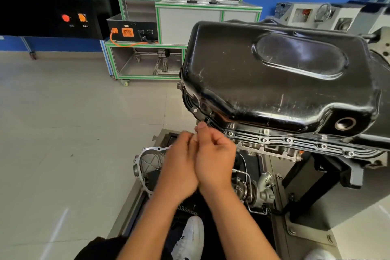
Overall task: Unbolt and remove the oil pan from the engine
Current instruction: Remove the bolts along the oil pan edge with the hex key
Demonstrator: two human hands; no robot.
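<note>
Head view: oil pan (274,82) bottom-up, long axis left-right — left hand (179,167) and right hand (214,159) curled, grip untellable.

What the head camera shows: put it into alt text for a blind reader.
A person's left hand and right hand meet, fingers curled, just below the near corner of a black oil pan sitting on an upturned engine. Whether they hold anything cannot be seen. Loose metal parts lie on the stand below, beside a tiled floor.

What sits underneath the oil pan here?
Under the oil pan: a silver cover and a turbocharger on the stand base. The left hand and right hand hide what lies between them.
</note>
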